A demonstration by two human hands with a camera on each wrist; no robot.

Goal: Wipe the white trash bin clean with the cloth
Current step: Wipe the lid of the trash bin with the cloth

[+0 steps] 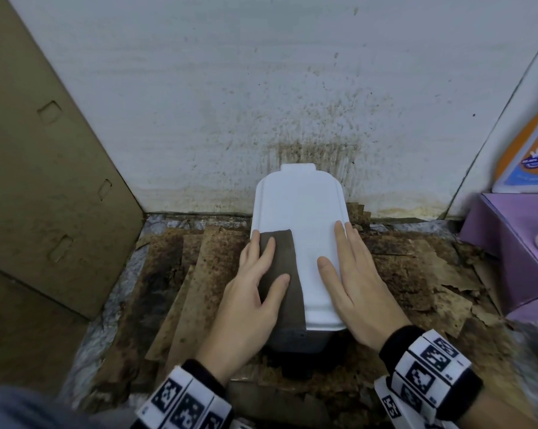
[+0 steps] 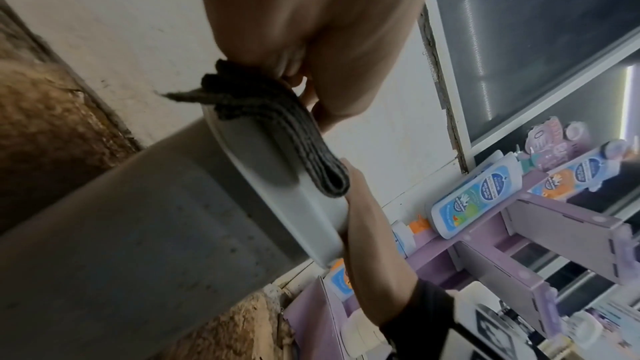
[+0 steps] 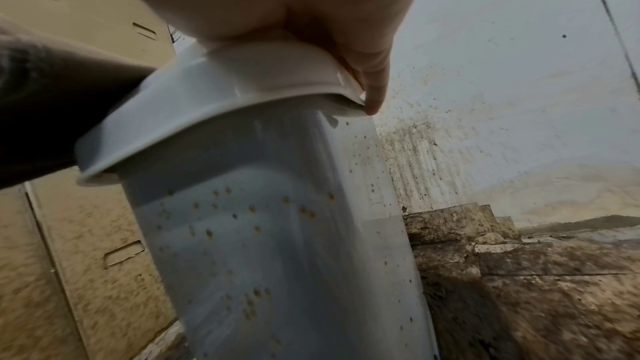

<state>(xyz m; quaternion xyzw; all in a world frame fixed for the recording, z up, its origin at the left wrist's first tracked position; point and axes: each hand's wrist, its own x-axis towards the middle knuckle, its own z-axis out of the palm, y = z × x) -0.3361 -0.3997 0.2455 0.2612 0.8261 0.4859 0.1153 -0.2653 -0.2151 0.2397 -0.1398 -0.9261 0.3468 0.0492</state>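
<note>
The white trash bin [image 1: 298,212] stands against the wall with its lid closed. In the right wrist view its side [image 3: 277,229] carries several brown spots. A folded dark grey-brown cloth [image 1: 281,292] lies along the left part of the lid. My left hand [image 1: 269,264] presses flat on the cloth with straight fingers; the left wrist view shows the cloth [image 2: 277,125] folded between that hand and the lid. My right hand [image 1: 337,252] rests flat on the lid's right side, and one fingertip [image 3: 374,92] hangs over the lid's edge.
A tall cardboard panel [image 1: 45,181] leans at the left. The wall [image 1: 292,103] behind the bin is spattered brown. Stained, torn cardboard sheets [image 1: 199,274] cover the floor. A purple shelf unit [image 1: 515,243] with a bottle [image 1: 527,150] stands close on the right.
</note>
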